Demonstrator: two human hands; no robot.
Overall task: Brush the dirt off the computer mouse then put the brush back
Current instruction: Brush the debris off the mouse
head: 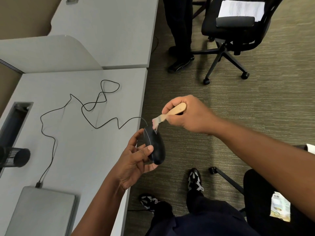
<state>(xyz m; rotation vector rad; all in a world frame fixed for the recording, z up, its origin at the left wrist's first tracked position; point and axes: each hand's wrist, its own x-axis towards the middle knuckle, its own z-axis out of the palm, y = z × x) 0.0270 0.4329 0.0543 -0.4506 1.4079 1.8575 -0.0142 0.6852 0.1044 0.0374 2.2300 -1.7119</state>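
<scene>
A black wired computer mouse is held off the desk's right edge, over the carpet, by my left hand, thumb on its side. My right hand grips a small wooden-handled brush. Its pale bristles touch the front end of the mouse, where the cable comes out. The bristles look blurred. The black cable runs in loops across the grey desk to a closed grey laptop.
A black mesh cup lies at the desk's left edge beside a cable slot. Another person's legs stand at the top. An office chair carries papers. My own feet and a second chair are at the bottom right.
</scene>
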